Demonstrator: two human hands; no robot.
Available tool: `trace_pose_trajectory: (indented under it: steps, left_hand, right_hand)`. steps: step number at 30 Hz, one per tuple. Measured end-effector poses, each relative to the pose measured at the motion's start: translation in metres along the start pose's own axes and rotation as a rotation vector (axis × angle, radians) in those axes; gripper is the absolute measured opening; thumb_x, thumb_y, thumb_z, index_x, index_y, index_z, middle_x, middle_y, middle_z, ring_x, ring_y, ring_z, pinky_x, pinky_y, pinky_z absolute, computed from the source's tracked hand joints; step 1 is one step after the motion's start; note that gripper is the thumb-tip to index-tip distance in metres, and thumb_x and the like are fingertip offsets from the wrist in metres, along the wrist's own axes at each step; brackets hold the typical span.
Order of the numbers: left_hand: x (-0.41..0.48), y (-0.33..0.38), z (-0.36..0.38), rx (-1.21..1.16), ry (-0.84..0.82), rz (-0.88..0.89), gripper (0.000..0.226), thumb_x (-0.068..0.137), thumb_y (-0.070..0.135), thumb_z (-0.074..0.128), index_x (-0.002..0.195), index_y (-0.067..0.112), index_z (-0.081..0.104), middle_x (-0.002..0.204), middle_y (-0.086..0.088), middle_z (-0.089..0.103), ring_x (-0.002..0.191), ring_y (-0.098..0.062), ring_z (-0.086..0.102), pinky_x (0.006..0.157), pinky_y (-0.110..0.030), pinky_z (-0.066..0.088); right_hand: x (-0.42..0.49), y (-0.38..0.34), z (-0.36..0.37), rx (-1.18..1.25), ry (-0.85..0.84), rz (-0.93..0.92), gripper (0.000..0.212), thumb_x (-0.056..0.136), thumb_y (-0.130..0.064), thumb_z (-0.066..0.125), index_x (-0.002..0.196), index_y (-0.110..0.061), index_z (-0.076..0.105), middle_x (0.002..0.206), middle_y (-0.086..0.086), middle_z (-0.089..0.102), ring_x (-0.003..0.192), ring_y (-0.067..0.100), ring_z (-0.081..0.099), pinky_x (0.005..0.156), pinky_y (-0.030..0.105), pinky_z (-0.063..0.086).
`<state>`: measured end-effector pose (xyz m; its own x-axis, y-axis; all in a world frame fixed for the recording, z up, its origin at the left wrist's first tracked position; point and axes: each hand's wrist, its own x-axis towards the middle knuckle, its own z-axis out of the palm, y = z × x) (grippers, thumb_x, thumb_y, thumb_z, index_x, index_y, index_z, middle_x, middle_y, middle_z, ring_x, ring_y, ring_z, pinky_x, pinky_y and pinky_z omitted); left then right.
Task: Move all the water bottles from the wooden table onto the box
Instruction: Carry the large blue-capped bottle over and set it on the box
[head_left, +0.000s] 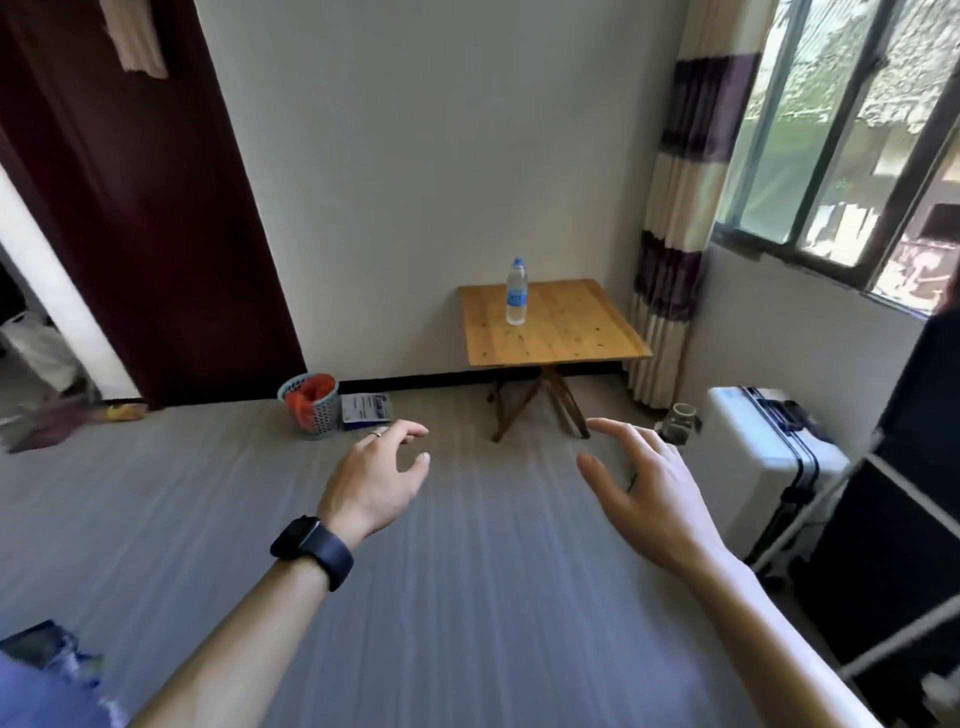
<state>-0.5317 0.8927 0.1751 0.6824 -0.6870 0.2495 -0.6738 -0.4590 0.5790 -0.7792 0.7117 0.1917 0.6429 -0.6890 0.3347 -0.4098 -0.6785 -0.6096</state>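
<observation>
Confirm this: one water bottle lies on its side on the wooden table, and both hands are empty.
Not quite. In the head view the water bottle stands upright on the wooden table, not on its side. The left hand and right hand are indeed empty.

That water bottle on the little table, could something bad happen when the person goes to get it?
Maybe. The water bottle is tall and thin and stands upright, so a clumsy bump could tip it over and roll it off the wooden table. The table stands on crossed folding legs, so knocking it might wobble it. Both the left hand and right hand are empty and far off, across open floor.
</observation>
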Motion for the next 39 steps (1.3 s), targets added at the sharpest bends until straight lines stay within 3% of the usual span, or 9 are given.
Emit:
trace_pose_trajectory:
  steps: [12, 17, 22, 26, 36, 39]
  left_hand:
    - [0.263, -0.019, 0.082, -0.021, -0.083, 0.052, 0.029, 0.091, 0.032, 0.063, 0.12, 0.03, 0.064, 0.118, 0.005, 0.067, 0.114, -0.015, 0.06, 0.096, -0.032, 0.048]
    - [0.373, -0.004, 0.13, -0.015, -0.085, 0.089, 0.028, 0.091, 0.027, 0.065, 0.119, 0.024, 0.065, 0.115, 0.001, 0.067, 0.112, -0.016, 0.061, 0.091, -0.023, 0.041]
    - [0.479, 0.012, 0.169, 0.035, -0.052, 0.055, 0.027, 0.091, 0.03, 0.063, 0.118, 0.027, 0.065, 0.115, 0.003, 0.068, 0.113, -0.018, 0.061, 0.094, -0.033, 0.049]
    - [0.55, 0.019, 0.189, 0.03, -0.031, -0.008, 0.029, 0.092, 0.029, 0.063, 0.12, 0.027, 0.064, 0.118, 0.002, 0.067, 0.114, -0.017, 0.061, 0.096, -0.031, 0.048]
    - [0.704, -0.057, 0.253, 0.011, -0.029, -0.155, 0.029, 0.092, 0.034, 0.062, 0.121, 0.032, 0.062, 0.123, 0.006, 0.065, 0.117, -0.017, 0.059, 0.094, -0.033, 0.048]
    - [0.761, -0.082, 0.277, -0.044, -0.052, -0.175, 0.032, 0.094, 0.031, 0.062, 0.125, 0.028, 0.061, 0.124, 0.005, 0.064, 0.119, -0.016, 0.058, 0.09, -0.026, 0.042]
  right_hand:
    - [0.244, 0.054, 0.048, -0.066, 0.05, 0.049, 0.042, 0.095, -0.048, 0.06, 0.136, -0.041, 0.055, 0.135, -0.012, 0.056, 0.124, 0.016, 0.047, 0.103, 0.03, 0.038]
    - [0.344, 0.11, 0.06, -0.038, 0.075, 0.067, 0.042, 0.095, -0.046, 0.061, 0.136, -0.039, 0.057, 0.133, -0.008, 0.058, 0.125, 0.02, 0.049, 0.104, 0.031, 0.038]
    - [0.446, 0.175, 0.079, 0.014, 0.016, 0.064, 0.043, 0.095, -0.048, 0.059, 0.137, -0.038, 0.056, 0.138, -0.006, 0.057, 0.131, 0.02, 0.048, 0.103, 0.03, 0.036]
    - [0.528, 0.21, 0.094, 0.041, -0.063, 0.066, 0.043, 0.095, -0.05, 0.058, 0.137, -0.04, 0.055, 0.137, -0.008, 0.057, 0.132, 0.018, 0.047, 0.098, 0.026, 0.033]
    - [0.706, 0.261, 0.181, 0.026, -0.204, 0.023, 0.046, 0.095, -0.054, 0.056, 0.139, -0.04, 0.05, 0.139, -0.01, 0.055, 0.13, 0.013, 0.047, 0.098, 0.03, 0.042]
    - [0.764, 0.273, 0.213, 0.026, -0.216, 0.033, 0.045, 0.094, -0.055, 0.056, 0.137, -0.042, 0.051, 0.136, -0.011, 0.057, 0.128, 0.015, 0.051, 0.101, 0.036, 0.045]
